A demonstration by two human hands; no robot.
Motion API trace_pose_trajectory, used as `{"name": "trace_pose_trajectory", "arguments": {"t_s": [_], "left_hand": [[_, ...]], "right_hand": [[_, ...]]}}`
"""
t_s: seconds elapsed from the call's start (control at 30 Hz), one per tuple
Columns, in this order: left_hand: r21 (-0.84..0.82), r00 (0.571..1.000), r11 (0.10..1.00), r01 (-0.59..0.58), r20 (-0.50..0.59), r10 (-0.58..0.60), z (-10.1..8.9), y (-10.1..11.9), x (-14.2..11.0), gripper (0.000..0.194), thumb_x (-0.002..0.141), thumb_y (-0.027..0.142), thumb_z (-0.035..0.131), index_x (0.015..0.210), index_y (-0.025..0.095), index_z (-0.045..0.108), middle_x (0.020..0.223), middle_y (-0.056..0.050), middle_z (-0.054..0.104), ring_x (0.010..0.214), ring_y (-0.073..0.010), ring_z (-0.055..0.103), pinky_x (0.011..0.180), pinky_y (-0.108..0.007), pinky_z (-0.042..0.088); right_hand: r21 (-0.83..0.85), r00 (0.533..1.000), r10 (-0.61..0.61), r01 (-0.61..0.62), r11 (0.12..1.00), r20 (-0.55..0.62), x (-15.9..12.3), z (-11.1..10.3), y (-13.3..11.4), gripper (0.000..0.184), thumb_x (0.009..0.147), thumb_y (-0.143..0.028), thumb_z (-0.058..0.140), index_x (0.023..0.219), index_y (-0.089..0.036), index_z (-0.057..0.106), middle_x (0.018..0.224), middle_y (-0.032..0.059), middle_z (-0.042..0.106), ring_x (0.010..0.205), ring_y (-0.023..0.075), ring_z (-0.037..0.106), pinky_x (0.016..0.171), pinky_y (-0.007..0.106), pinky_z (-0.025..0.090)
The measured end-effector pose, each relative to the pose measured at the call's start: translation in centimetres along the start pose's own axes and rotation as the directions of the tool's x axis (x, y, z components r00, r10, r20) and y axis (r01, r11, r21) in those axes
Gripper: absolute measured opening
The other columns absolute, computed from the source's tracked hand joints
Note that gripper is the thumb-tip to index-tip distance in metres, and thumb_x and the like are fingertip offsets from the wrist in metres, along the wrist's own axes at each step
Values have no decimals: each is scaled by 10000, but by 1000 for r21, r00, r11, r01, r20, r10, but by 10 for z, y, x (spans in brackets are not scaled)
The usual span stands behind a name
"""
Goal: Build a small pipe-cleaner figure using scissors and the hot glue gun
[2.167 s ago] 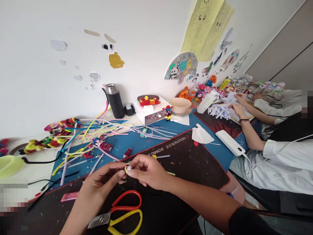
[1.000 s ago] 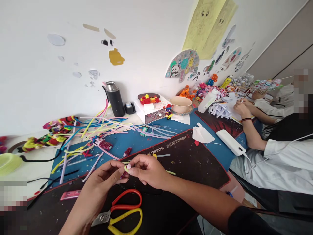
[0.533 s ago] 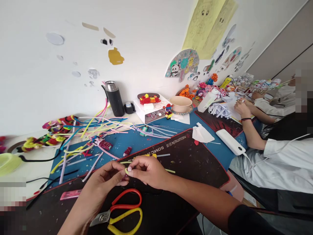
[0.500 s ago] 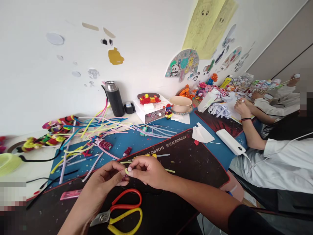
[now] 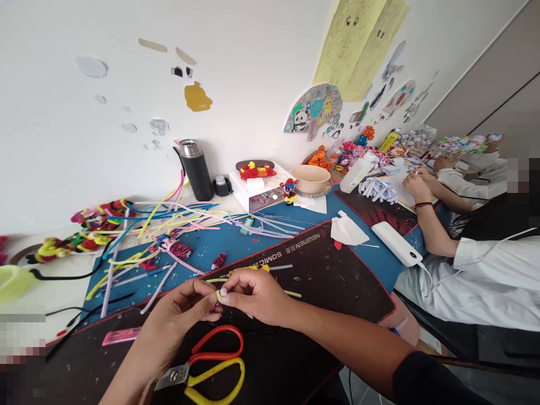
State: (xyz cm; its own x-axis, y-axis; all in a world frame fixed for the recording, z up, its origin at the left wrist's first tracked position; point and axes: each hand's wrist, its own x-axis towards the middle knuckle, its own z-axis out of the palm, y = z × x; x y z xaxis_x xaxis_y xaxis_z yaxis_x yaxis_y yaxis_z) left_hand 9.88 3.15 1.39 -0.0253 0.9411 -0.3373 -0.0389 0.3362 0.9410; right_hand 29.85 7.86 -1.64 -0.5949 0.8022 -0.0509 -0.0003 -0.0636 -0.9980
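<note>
Yellow-green pc (image 5: 219, 295) btwn L hand (image 5: 185, 306) & R hand (image 5: 258, 295), both pinching it.

One flask (image 5: 197, 171), one bowl (image 5: 311, 180), one pair of scissors (image 5: 182, 373).

Mid-frame: small piece (image 5: 219, 295) reads pale yellow-green, scissors (image 5: 181, 373) just below it have one red handle, one yellow, silver-grey blades, and the mat (image 5: 320, 292) is black with light specks, pale lettering and a red edge. Left half: strips (image 5: 185, 220) in yellow, pink, lilac, blue and white over a blue tabletop (image 5: 236, 249), doll (image 5: 180, 248) sparkly dark red, flask (image 5: 198, 175) matte black with a silver top. Upper right: sheet (image 5: 342, 59) plain yellow with grey line sketches, cutout (image 5: 314, 111) multicolour incl. a black-and-white panda, bowl (image 5: 311, 180) below it solid beige.
</note>
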Motion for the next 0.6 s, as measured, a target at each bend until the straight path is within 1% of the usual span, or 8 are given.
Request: {"name": "trace_pose_trajectory", "arguments": {"t_s": [0.2, 0.33, 0.47, 0.53, 0.6], "left_hand": [[4, 999, 1000, -23, 26, 23, -1, -1, 0, 502, 632, 660, 979, 679, 207, 769, 738, -32, 711, 668, -181, 672, 659, -299, 626], [8, 999, 1000, -27, 36, 27, -3, -2, 1, 493, 643, 656, 975, 683, 207, 777, 746, -36, 707, 679, -186, 661, 662, -310, 636], [-14, 999, 1000, -22, 38, 23, -9, -7, 0, 435, 715, 625, 953, 789, 218, 818, 820, -39, 725, 777, -212, 690, 721, -325, 658], [-30, 999, 999, -30, 15, 30, -12, -10, -1, 406, 763, 615, 927, 866, 234, 833, 886, -43, 745, 852, -235, 709, 762, -345, 672], [-35, 999, 998, -45, -19, 45, -14, -10, -1, 410, 777, 621, 915, 918, 244, 838, 945, -49, 758, 898, -254, 718, 775, -366, 684]], "right_hand": [[12, 1000, 2, -2, 1000, -12, 0, 2, -2, 484, 877, -648, 861, 936, -179, 758, 629, -71, 513, 522, 88, 433, 514, 232, 315], [3, 1000, 8, -8, 1000, -12, 0, 2, -1, 498, 879, -664, 849, 942, -179, 753, 617, -77, 503, 519, 89, 433, 516, 233, 312], [16, 1000, 2, -2, 1000, -4, 1, 3, -1, 490, 900, -658, 834, 958, -182, 733, 590, -86, 522, 495, 85, 441, 513, 232, 319], [35, 1000, 8, -8, 999, -3, 2, 3, -2, 486, 907, -655, 830, 970, -185, 720, 584, -89, 533, 479, 84, 453, 506, 232, 327], [52, 1000, 18, -18, 998, 1, 3, 4, -3, 488, 906, -654, 833, 976, -187, 709, 573, -94, 532, 465, 84, 462, 498, 230, 333]]}}
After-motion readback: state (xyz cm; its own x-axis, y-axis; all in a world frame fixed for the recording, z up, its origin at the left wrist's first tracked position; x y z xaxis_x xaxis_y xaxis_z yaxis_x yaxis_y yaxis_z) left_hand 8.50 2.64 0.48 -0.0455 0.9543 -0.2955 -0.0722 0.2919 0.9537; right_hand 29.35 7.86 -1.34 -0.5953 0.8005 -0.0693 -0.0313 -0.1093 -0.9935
